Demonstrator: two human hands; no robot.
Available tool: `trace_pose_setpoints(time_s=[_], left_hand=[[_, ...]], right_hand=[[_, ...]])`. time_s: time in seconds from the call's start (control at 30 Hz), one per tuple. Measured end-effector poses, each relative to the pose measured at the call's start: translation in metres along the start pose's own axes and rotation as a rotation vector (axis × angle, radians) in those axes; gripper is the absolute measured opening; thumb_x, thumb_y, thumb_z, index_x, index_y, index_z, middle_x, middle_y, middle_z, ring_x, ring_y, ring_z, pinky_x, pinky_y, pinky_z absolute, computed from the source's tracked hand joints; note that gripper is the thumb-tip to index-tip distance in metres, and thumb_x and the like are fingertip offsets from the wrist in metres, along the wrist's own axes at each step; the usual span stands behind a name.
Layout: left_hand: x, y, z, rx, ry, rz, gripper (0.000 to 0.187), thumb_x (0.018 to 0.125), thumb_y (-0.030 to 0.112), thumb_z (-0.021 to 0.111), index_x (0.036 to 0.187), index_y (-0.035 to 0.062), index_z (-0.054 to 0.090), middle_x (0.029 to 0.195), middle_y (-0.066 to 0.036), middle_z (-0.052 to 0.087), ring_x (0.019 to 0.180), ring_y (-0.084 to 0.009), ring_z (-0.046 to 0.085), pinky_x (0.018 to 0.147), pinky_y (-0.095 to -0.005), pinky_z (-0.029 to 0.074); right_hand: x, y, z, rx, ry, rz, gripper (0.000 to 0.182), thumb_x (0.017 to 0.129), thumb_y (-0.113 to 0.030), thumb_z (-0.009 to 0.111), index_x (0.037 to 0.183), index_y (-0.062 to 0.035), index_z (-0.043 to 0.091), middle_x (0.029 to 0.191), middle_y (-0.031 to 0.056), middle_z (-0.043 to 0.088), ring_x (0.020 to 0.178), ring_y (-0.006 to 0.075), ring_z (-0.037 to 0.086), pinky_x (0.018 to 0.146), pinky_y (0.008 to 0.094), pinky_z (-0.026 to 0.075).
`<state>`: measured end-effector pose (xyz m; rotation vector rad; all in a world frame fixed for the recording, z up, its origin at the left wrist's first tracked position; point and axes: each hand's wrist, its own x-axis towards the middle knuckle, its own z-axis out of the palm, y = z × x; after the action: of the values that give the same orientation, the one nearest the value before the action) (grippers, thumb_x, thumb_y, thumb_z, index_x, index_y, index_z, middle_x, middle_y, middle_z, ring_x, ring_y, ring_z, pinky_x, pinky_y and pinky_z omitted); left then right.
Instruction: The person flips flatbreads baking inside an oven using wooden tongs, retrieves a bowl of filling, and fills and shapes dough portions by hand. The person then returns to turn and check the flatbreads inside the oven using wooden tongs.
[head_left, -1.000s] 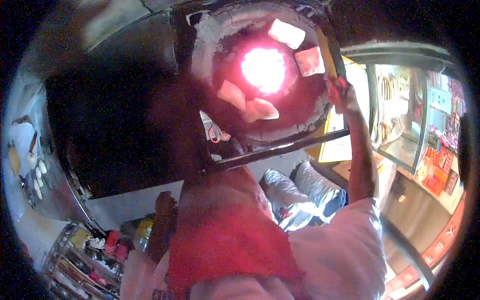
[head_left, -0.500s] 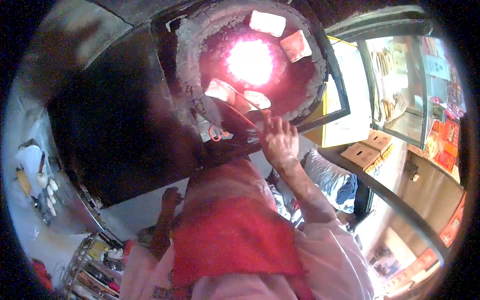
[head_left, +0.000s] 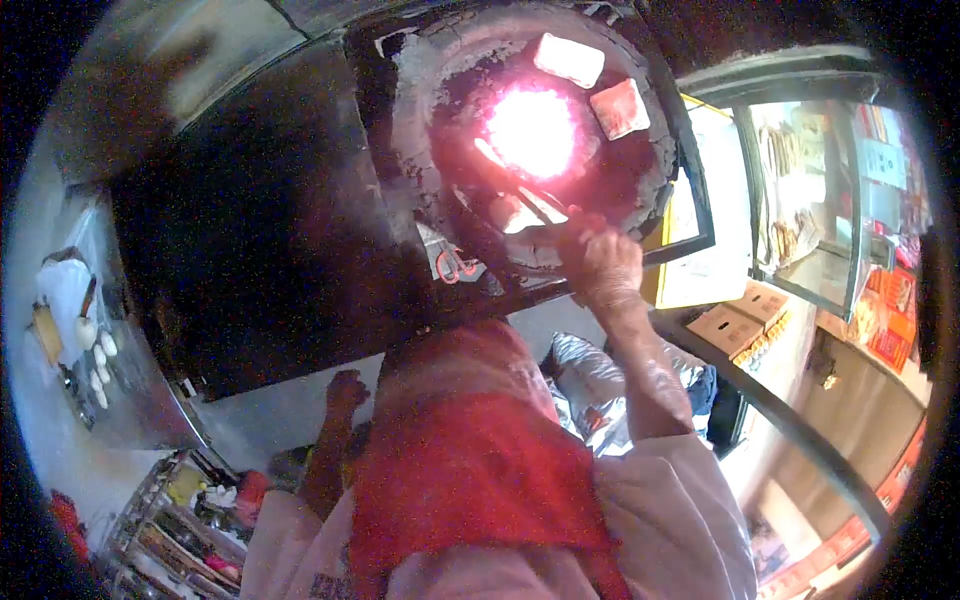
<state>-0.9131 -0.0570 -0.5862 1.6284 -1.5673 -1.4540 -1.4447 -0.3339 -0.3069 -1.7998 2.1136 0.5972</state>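
My right hand (head_left: 605,262) is closed around long thin tongs (head_left: 540,198) at the near rim of a round clay oven (head_left: 415,130). The tong tips reach inward beside a bright glow (head_left: 533,135); whether something sits between them is lost in glare and blur. A pale block (head_left: 512,212) lies under the tongs at the near inside wall. Another pale block (head_left: 568,60) and a reddish block (head_left: 620,108) sit on the far side. My left hand (head_left: 346,390) hangs beside my red apron (head_left: 470,470), fingers curled, with nothing visible in it.
An orange looped handle (head_left: 457,265) lies by the oven's near left corner. A dark flat surface (head_left: 250,230) spreads to the left. At right stand a yellow-edged panel (head_left: 695,250), cardboard boxes (head_left: 735,325) and a glass case (head_left: 800,200). Silvery bags (head_left: 590,375) lie below.
The view has shifted, so the oven appears farther right and lower. My right hand has pushed the tongs inward, toward the glow. The block formerly at their left no longer shows there.
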Motion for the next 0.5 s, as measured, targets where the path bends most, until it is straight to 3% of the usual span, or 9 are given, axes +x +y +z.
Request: trace_pose_setpoints(time_s=[0.1,0.13,0.17,0.2,0.27,0.37,0.4,0.47,0.5], left_hand=[[-0.002,0.005,0.004,0.071,0.02,0.087,0.019,0.091,0.016,0.062,0.104,0.0035,0.056,0.07,-0.01,0.058,0.053,-0.0183,0.055,0.048,-0.0324,0.047],[0.0,0.035,0.005,-0.238,0.082,-0.274,0.02,0.091,0.018,0.062,0.104,0.0034,0.056,0.071,-0.009,0.058,0.053,-0.018,0.056,0.048,-0.0323,0.047],[0.004,0.063,0.005,-0.546,0.142,-0.635,0.022,0.091,0.02,0.063,0.104,0.0033,0.056,0.071,-0.009,0.058,0.054,-0.0177,0.056,0.049,-0.0322,0.047],[0.009,0.078,0.004,-0.553,0.145,-0.633,0.022,0.091,0.02,0.063,0.104,0.0033,0.056,0.071,-0.009,0.058,0.054,-0.0177,0.056,0.049,-0.0322,0.047],[0.013,0.098,0.0,-0.514,0.166,-0.788,0.026,0.09,0.023,0.064,0.104,0.0027,0.056,0.071,-0.008,0.059,0.055,-0.0174,0.057,0.05,-0.0317,0.047],[0.008,0.111,-0.003,-0.592,0.236,-0.755,0.028,0.09,0.025,0.064,0.104,0.0024,0.056,0.072,-0.007,0.058,0.057,-0.0177,0.058,0.051,-0.0312,0.047],[-0.001,0.084,-0.002,-0.595,0.239,-0.757,0.028,0.09,0.025,0.064,0.104,0.0024,0.056,0.072,-0.007,0.058,0.057,-0.0177,0.058,0.051,-0.0312,0.047],[-0.023,0.007,0.002,-0.212,0.104,-0.34,0.028,0.091,0.027,0.063,0.105,0.0041,0.057,0.074,-0.007,0.059,0.06,-0.0184,0.061,0.054,-0.0313,0.049],[-0.023,0.006,-0.003,-0.215,0.105,-0.341,0.028,0.091,0.027,0.063,0.105,0.0041,0.057,0.074,-0.007,0.059,0.06,-0.0184,0.061,0.054,-0.0313,0.049]], right_hand=[[0.001,-0.005,-0.027,-0.083,0.202,-0.128,0.024,0.089,-0.022,0.054,0.104,-0.0079,0.065,0.088,0.0103,0.07,0.086,0.0289,0.069,0.074,0.0427,0.056],[0.012,-0.011,-0.03,-0.091,0.203,-0.128,0.024,0.089,-0.022,0.054,0.104,-0.0079,0.065,0.088,0.0103,0.07,0.086,0.0289,0.069,0.074,0.0427,0.056],[0.032,-0.02,-0.034,-0.098,0.042,-0.142,0.025,0.09,-0.028,0.054,0.102,-0.0099,0.067,0.091,0.0114,0.07,0.089,0.0283,0.069,0.075,0.0422,0.056],[0.048,-0.031,-0.038,-0.104,-0.118,-0.156,0.027,0.09,-0.033,0.054,0.099,-0.012,0.069,0.095,0.0126,0.07,0.091,0.0278,0.069,0.076,0.0416,0.056],[0.063,-0.06,-0.052,-0.011,-0.073,-0.167,0.026,0.09,-0.03,0.055,0.103,-0.0125,0.068,0.095,0.0113,0.07,0.092,0.0277,0.068,0.077,0.0415,0.056],[0.093,-0.077,-0.027,0.052,0.034,-0.193,0.026,0.091,-0.026,0.056,0.11,-0.0122,0.066,0.094,0.0115,0.069,0.09,0.0272,0.068,0.077,0.0426,0.056],[0.097,-0.083,-0.02,0.086,0.05,-0.17,0.027,0.091,-0.026,0.055,0.111,-0.0118,0.065,0.094,0.0116,0.069,0.089,0.0273,0.069,0.076,0.043,0.056],[0.088,-0.09,-0.021,0.187,0.062,-0.179,0.029,0.092,-0.029,0.053,0.114,-0.0124,0.063,0.095,0.0122,0.069,0.088,0.0287,0.069,0.076,0.0439,0.056],[0.079,-0.091,-0.022,0.293,0.076,-0.181,0.032,0.094,-0.032,0.052,0.116,-0.0131,0.062,0.096,0.0129,0.069,0.088,0.03,0.069,0.076,0.0449,0.056]])
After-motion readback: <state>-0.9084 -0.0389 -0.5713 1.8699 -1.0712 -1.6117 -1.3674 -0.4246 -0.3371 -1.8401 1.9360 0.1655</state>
